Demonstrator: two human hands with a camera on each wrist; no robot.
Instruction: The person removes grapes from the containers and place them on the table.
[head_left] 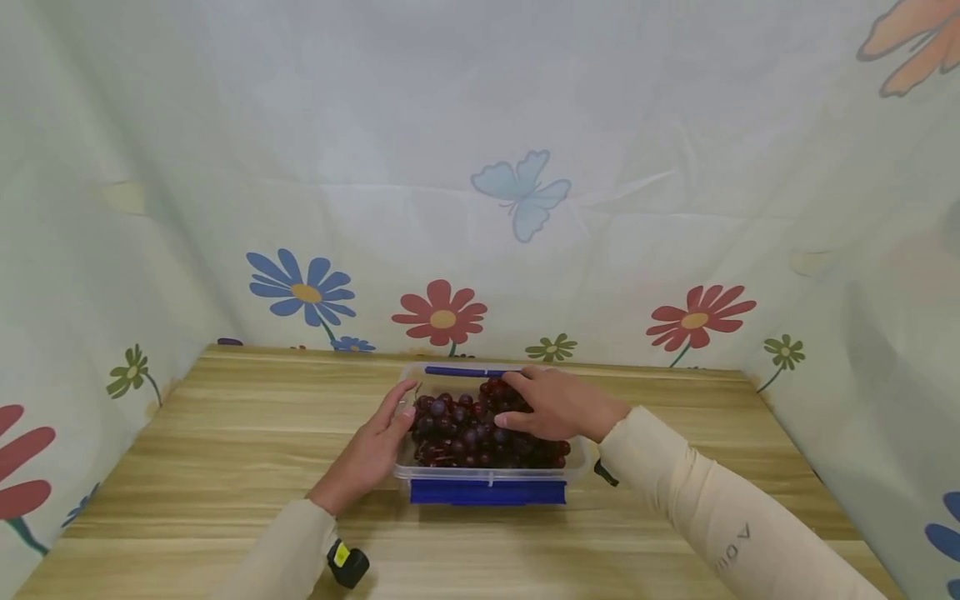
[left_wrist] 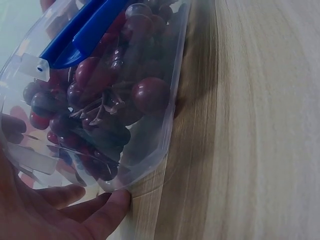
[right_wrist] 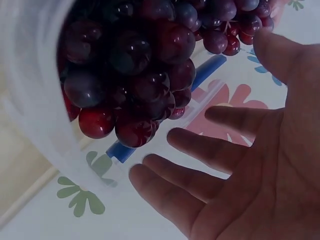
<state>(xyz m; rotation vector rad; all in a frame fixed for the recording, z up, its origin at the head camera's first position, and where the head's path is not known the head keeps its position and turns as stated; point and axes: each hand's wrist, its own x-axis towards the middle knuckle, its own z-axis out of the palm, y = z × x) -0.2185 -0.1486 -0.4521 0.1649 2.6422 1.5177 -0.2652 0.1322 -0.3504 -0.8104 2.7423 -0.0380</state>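
A clear plastic container (head_left: 491,475) with blue side clips stands on the table, filled with dark red and purple grapes (head_left: 450,429). My left hand (head_left: 375,450) rests against its left side, thumb and index finger at the rim. In the left wrist view, the other fingers (left_wrist: 107,215) lie along the wall's lower corner, and grapes on stems show through the plastic. Over the container's right part is my right hand (head_left: 558,404), palm down above the grapes. Its fingers (right_wrist: 200,150) are spread and fairly straight in the right wrist view, with the thumb close by the grapes.
The container sits on a wooden table (head_left: 285,417), near its back edge. Behind and beside the table hangs a pale cloth (head_left: 375,167) printed with flowers and a butterfly. A blue clip (head_left: 487,492) faces the front, and another is at the back.
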